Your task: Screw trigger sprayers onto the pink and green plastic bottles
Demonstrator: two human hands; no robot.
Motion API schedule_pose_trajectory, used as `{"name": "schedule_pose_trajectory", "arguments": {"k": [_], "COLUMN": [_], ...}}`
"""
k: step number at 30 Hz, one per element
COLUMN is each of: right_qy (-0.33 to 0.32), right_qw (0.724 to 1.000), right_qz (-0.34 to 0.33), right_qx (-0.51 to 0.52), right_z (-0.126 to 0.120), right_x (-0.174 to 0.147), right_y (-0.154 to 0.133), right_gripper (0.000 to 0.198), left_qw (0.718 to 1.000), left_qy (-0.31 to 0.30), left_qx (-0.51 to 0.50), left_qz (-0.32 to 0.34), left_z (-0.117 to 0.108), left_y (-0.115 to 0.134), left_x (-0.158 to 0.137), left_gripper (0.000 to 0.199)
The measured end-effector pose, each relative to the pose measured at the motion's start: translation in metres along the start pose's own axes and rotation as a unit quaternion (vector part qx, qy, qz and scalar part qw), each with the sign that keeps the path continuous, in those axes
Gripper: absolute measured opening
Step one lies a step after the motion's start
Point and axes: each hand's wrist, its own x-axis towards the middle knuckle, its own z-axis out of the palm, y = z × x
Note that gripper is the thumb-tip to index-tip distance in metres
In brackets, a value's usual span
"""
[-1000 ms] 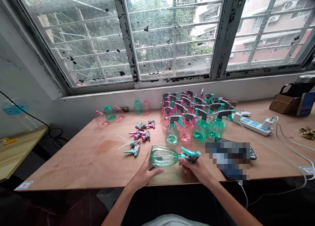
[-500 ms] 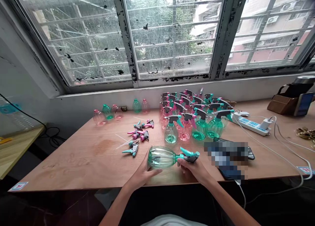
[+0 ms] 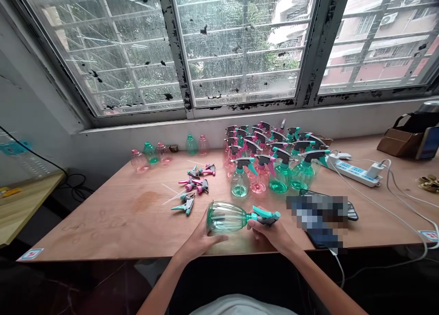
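A clear green spray bottle [image 3: 227, 217] lies sideways above the table's front edge, its base to the left. My left hand [image 3: 202, 239] is wrapped round its base end. At the neck, my right hand [image 3: 269, 232] grips the turquoise and grey spray head [image 3: 265, 216]; some of its fingers are hidden underneath. Several loose spray heads [image 3: 187, 204] in turquoise, pink and grey lie beyond my left hand, with thin straws [image 3: 171, 194] beside them. Behind the held bottle stand several green and pink bottles with spray heads [image 3: 239, 182], grouped close together.
Several bottles without heads [image 3: 139, 162] stand at the back left by the wall. Blurred phones [image 3: 317, 232] lie right of my hands. Farther right are a white power strip [image 3: 356, 171] with cables, and a brown bag [image 3: 394, 139]. The wooden table [image 3: 113, 228] ends just before me.
The whole view has shifted slightly as my head moved. Both hands keep their hold on the green bottle, which stays in nearly the same pose.
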Motion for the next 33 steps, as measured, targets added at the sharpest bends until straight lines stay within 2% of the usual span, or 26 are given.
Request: {"name": "schedule_pose_trajectory", "arguments": {"k": [6, 13, 22, 33], "right_qy": [0.004, 0.005, -0.007, -0.009], "right_qw": [1.0, 1.0, 1.0, 1.0], "right_qz": [0.002, -0.002, -0.003, -0.005], "right_qx": [-0.015, -0.009, -0.004, -0.004], "right_z": [0.002, 0.001, 0.0, -0.001], "right_x": [0.0, -0.001, 0.0, 0.001], "right_y": [-0.005, -0.004, -0.002, 0.0], "right_gripper": [0.034, 0.035, 0.033, 0.029], "left_qw": [1.0, 1.0, 1.0, 1.0], "left_qy": [-0.002, 0.007, 0.019, 0.01], "left_qx": [0.004, 0.012, 0.0, 0.003], "left_qz": [-0.004, -0.013, -0.012, -0.016], "left_z": [0.002, 0.003, 0.004, 0.0], "left_y": [0.01, 0.014, 0.009, 0.001], "left_x": [0.0, -0.001, -0.001, 0.001], "left_gripper": [0.07, 0.067, 0.1, 0.109]}}
